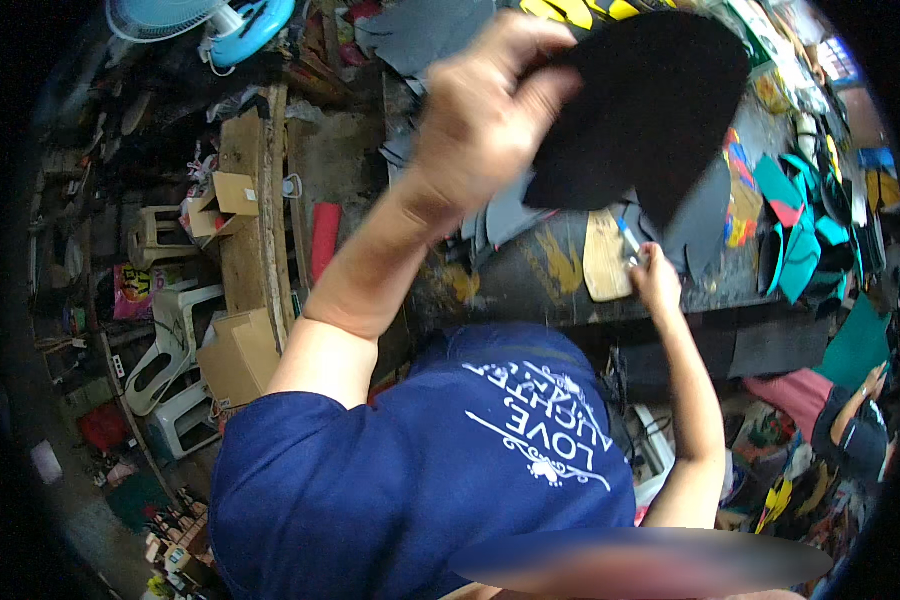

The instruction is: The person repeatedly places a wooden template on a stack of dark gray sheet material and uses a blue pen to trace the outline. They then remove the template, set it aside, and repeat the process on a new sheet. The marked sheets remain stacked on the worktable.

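Watching the head view: I'm seeing the left hand (485,110) lifted high, fingers pinched shut on the edge of a black foam sheet (650,100), which is hanging raised above the counter (530,285), well clear of it. The right hand (655,278) is down at the counter edge, closed around a small marker-like tool w/ a blue tip (629,240), just beside a pale wooden template (606,255). Grey cut pieces (510,215) are lying fanned under the raised sheet; teal pieces (795,240) are sitting further right. Judgement: to do this well, I'm thinking the sheet needs keeping gripped near its edge, not crumpled, so it's staying flat and unbent; right hand ought to be holding the tool low and steady by the template, approx. square to the surface, w/o nudging the grey stack. Can't tell if the tool tip is touching anything. Another person's arm (855,400) is showing lower right, apart from this work.
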A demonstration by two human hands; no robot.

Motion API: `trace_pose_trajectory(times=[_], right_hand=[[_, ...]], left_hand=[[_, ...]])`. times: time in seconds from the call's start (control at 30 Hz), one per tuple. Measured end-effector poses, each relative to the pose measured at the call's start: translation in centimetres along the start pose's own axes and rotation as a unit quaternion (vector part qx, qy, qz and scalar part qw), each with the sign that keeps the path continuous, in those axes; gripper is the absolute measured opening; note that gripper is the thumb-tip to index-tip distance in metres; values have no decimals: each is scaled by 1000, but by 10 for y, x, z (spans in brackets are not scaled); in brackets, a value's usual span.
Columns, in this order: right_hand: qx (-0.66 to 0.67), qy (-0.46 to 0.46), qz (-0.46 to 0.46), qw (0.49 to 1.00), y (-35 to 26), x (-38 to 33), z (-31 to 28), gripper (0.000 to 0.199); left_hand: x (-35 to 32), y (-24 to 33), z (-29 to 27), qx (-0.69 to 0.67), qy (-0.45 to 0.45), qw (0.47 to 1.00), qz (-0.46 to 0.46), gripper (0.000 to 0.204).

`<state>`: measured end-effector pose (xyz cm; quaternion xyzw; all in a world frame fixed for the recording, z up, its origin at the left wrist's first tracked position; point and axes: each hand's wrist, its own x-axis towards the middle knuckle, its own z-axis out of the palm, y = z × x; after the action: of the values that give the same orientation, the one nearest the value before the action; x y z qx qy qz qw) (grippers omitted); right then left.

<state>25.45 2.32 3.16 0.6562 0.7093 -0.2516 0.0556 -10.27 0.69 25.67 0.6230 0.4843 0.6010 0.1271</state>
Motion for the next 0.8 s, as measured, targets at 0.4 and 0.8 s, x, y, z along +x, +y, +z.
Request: trace_pose_trajectory(times=[0.4,0.8], right_hand=[[-75,45,-99,991,-6,-61,-10,86],[16,10,-46,999,-23,-25,3,59]], left_hand=[[-151,-16,63,-3,-56,981,-183,23],[-159,9,21,41,-25,993,-110,22]])
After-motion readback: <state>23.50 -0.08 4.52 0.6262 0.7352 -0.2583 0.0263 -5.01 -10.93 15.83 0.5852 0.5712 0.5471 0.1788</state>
